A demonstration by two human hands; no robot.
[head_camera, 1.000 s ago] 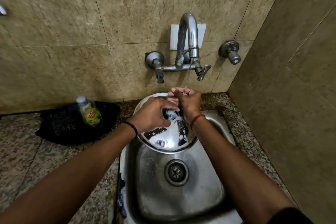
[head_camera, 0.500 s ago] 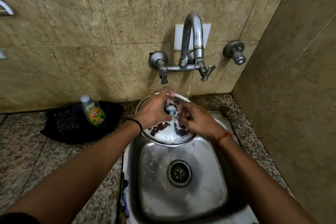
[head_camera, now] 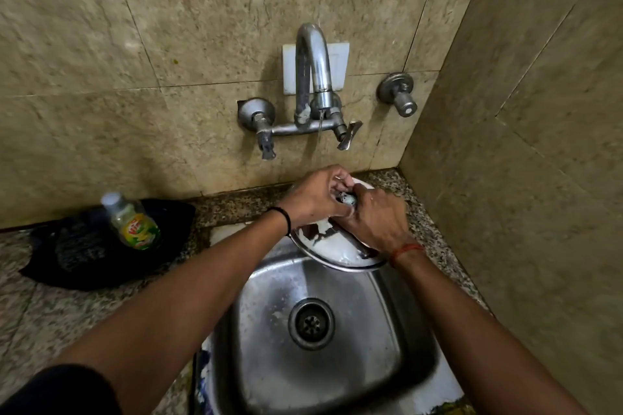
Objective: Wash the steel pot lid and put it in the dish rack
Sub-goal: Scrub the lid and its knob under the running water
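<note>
The round steel pot lid (head_camera: 332, 248), smeared with white foam, is held tilted over the back of the steel sink (head_camera: 387, 347). Its dark knob (head_camera: 347, 199) shows between my two hands. My left hand (head_camera: 315, 197) grips the lid at the knob, fingers curled round it. My right hand (head_camera: 379, 217) lies over the lid's right side with its fingers curled in at the knob. A thin stream of water falls from the tap (head_camera: 313, 77) onto my hands. No dish rack is in view.
A small bottle with a green-yellow label (head_camera: 133, 221) stands on a black cloth (head_camera: 84, 253) on the granite counter, left of the sink. Tiled walls close in behind and on the right. The drain (head_camera: 312, 323) is in the sink's middle.
Both hands and the lid have shifted right and toward the back wall. My right hand came down from under the water stream onto the lid and now curls at the knob.
</note>
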